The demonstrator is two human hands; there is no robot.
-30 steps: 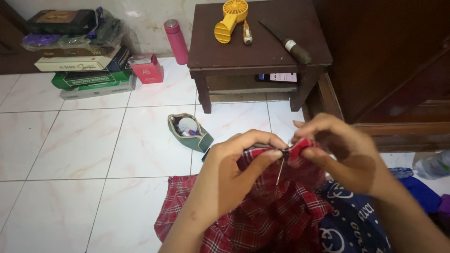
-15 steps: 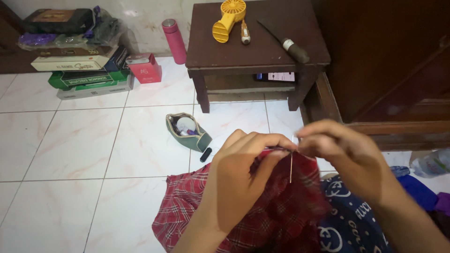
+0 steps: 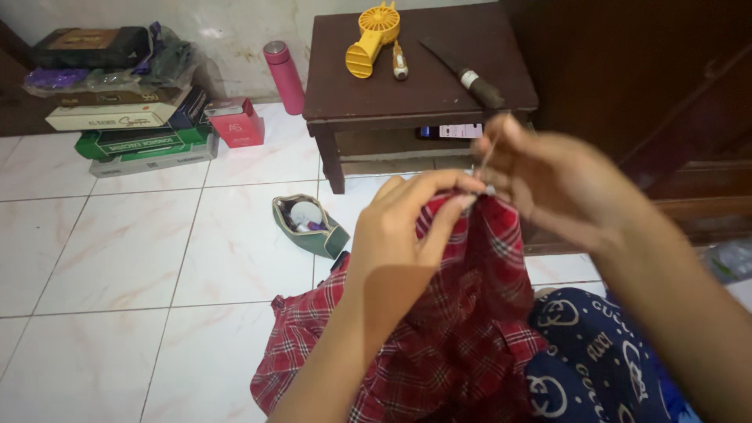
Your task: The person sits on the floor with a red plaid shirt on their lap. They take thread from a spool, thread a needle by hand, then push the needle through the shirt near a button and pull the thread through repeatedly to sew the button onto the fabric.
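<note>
Pinching the red plaid cloth (image 3: 462, 313) in your left hand (image 3: 407, 235), your right hand (image 3: 548, 184) is gripping a needle (image 3: 487, 157). Green pouch (image 3: 309, 227) is lying open, small items inside. Right hand is now drawing higher than before.

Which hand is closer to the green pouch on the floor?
Left. The left hand pinches the red plaid cloth just right of the green pouch; the right hand is farther right, beyond the left.

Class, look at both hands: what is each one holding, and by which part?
The left hand pinches the red plaid cloth at its raised top fold. The right hand grips a thin metal needle near its lower end.
</note>
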